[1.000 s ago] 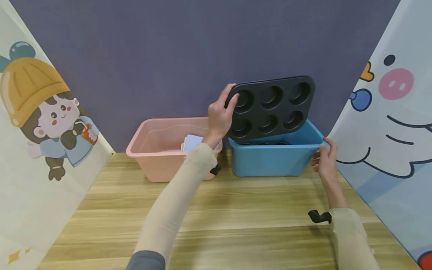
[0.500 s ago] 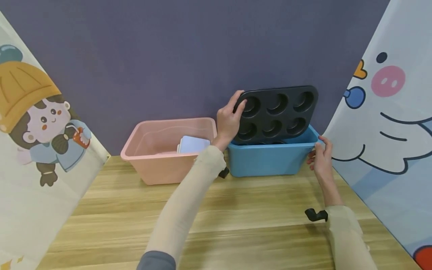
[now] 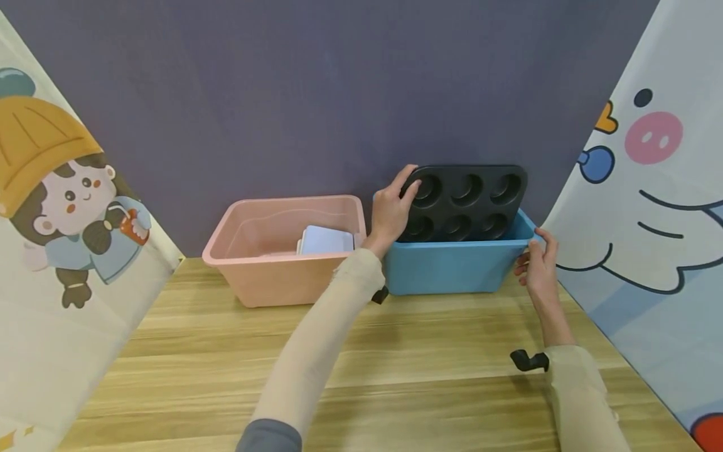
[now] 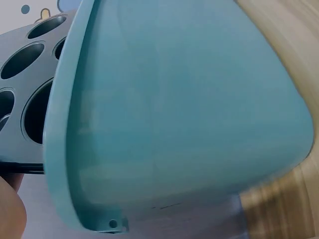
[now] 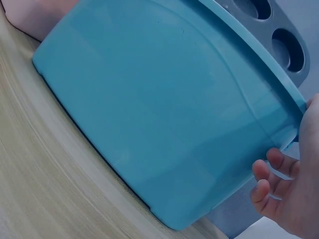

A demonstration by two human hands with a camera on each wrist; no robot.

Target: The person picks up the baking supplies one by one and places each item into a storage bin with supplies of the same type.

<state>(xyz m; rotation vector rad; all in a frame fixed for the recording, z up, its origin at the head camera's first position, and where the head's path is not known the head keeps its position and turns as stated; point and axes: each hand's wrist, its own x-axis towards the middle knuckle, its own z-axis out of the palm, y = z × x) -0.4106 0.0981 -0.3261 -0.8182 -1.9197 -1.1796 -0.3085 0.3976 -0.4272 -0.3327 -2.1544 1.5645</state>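
My left hand (image 3: 390,210) grips the upper left corner of a black muffin tin (image 3: 486,204), its thumb on the face that bears the round wells. The tin stands upright, leaning a little back, with its lower edge down inside a blue plastic bin (image 3: 446,271). That lower edge is hidden behind the bin's front rim. At the bin's right front corner, my right hand (image 3: 541,267) holds the rim. In the right wrist view its curled fingers (image 5: 261,191) lie by the end wall, and the muffin tin (image 5: 269,27) shows above the rim.
Left of the blue bin stands a pink bin (image 3: 282,282) with a pale blue flat item (image 3: 326,241) inside. Both stand on a wood-grain table (image 3: 452,358) against a dark blue-grey back wall (image 3: 282,94). Cartoon-printed panels (image 3: 632,238) flank the table.
My left hand has lowered the muffin tin further into the blue bin and slightly to the right, and the tin has levelled out. My right hand has stayed at the bin's corner.
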